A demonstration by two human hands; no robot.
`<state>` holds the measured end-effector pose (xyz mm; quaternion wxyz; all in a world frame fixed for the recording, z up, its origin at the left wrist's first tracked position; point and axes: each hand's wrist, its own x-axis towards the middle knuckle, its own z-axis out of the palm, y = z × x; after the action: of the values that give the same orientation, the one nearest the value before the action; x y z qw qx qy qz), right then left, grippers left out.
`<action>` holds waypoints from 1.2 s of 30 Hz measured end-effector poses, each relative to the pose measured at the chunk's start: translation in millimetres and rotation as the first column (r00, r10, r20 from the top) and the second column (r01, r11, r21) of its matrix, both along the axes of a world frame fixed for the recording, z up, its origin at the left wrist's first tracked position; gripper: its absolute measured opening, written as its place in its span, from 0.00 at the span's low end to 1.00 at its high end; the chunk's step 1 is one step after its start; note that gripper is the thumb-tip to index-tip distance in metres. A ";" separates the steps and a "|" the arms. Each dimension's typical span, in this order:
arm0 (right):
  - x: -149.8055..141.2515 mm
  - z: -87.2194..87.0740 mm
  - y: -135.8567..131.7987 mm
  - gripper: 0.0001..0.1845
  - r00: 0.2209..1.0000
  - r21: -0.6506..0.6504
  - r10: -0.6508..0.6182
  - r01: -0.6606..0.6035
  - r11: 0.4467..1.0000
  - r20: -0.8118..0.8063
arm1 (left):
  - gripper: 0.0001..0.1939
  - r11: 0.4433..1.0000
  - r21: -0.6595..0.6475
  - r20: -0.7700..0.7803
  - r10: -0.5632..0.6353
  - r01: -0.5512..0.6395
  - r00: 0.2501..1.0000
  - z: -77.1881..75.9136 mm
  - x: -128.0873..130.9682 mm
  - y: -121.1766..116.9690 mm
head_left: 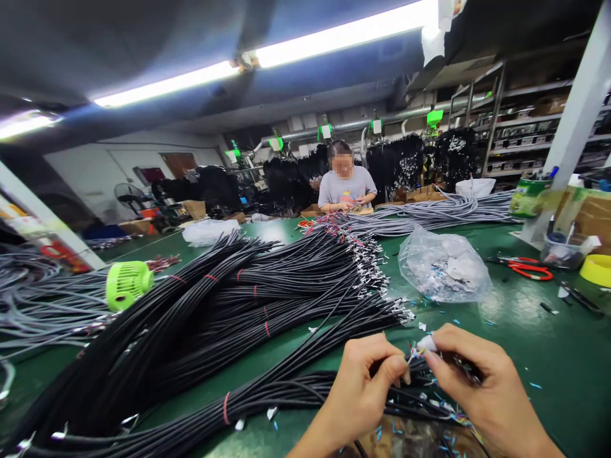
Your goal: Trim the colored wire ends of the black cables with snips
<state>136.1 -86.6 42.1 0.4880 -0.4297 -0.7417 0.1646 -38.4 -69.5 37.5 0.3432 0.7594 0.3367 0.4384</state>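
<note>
Near the front edge of the green table, my left hand (365,381) is closed in a pinch on a black cable, close to its stripped end. Thin coloured wires (414,351) fan out from that end, between my two hands. My right hand (482,375) is closed at the wire tips, thumb and forefinger together on them. Something white (426,343) covers or sits at its forefinger tip; I cannot tell which. Beneath my hands lies a bundle of black cables (286,389) with a red tie (226,408), among blue and white scraps.
Larger black cable bundles (200,318) cover the left and middle. A clear plastic bag of scraps (443,267), red-handled scissors (529,268) and a yellow tape roll (596,270) lie right. A green fan (126,285) stands left. Another person (347,184) sits opposite, beside grey cables (429,213).
</note>
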 end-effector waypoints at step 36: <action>-8.2 -6.6 -1.2 0.07 0.875 -0.192 -0.081 -0.014 0.981 -0.477 | 0.27 0.832 -0.458 0.233 -0.227 0.313 0.946 4.4 -5.3 7.8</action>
<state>127.9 -87.8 35.4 0.6171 -0.4322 -0.5701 0.3277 -43.7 -61.7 41.9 0.6099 0.6475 0.2954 0.3486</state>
